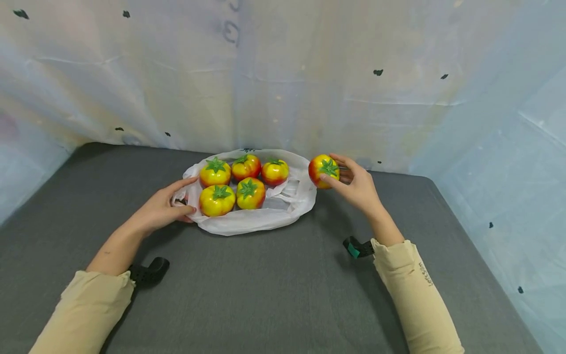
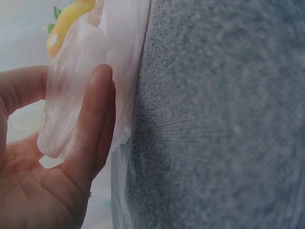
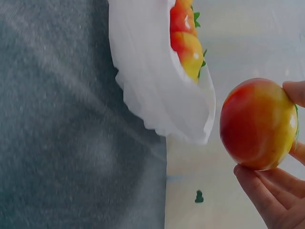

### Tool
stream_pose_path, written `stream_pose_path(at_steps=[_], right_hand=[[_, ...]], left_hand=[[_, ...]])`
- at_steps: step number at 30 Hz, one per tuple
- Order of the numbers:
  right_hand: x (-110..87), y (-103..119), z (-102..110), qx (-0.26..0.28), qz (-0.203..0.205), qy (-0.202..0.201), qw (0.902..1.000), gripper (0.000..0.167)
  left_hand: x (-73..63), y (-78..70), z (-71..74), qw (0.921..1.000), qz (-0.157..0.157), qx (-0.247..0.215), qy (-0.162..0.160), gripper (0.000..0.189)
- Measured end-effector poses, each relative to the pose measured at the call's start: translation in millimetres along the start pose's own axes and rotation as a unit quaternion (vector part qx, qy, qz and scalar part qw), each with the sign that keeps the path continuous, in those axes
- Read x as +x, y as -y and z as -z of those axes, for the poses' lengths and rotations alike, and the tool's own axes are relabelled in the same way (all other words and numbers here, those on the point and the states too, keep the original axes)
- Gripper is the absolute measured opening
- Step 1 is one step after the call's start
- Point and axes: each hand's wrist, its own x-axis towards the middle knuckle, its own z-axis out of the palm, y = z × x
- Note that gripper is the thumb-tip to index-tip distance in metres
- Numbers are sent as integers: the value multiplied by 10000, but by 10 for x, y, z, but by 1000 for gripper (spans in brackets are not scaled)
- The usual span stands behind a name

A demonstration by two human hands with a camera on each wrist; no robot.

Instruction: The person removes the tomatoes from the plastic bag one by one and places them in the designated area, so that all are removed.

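Note:
A white plastic bag (image 1: 247, 226) lies with its mouth open upward, and several yellow-red toy tomatoes (image 1: 216, 200) with green leafy tops sit inside it. At the bag's left end, my left hand (image 1: 161, 209) holds the plastic between thumb and fingers; the left wrist view shows the fingers (image 2: 95, 114) against the thin film. My right hand (image 1: 355, 184) grips another toy tomato (image 1: 324, 171) just beyond the bag's right rim. In the right wrist view this tomato (image 3: 257, 124) is held by the fingertips, raised and apart from the bag (image 3: 157, 86).
A dark grey cloth-covered table (image 1: 274, 295) carries the bag near its back edge. Pale plastic sheeting (image 1: 300, 88) with dark marks hangs behind the table and along the sides. A black wrist mount (image 1: 150, 272) shows beside each sleeve.

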Motion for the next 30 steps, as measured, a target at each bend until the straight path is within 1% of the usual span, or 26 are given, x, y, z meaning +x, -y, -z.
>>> stream_pose_path(at_steps=[9, 15, 20, 30], right_hand=[[26, -95, 91, -247, -116, -37, 9996, 64], [46, -164, 122, -205, -197, -18, 9996, 63], [50, -230, 134, -186, -265, 40, 9995, 64], [96, -414, 118, -419, -630, 128, 9971, 67]], left_hand=[[12, -1, 2, 10000, 57, -33, 35, 77], [13, 17, -2, 10000, 44, -39, 10, 77], [0, 4, -5, 9999, -10, 88, -49, 76], [-1, -17, -9, 9999, -32, 156, -67, 75]])
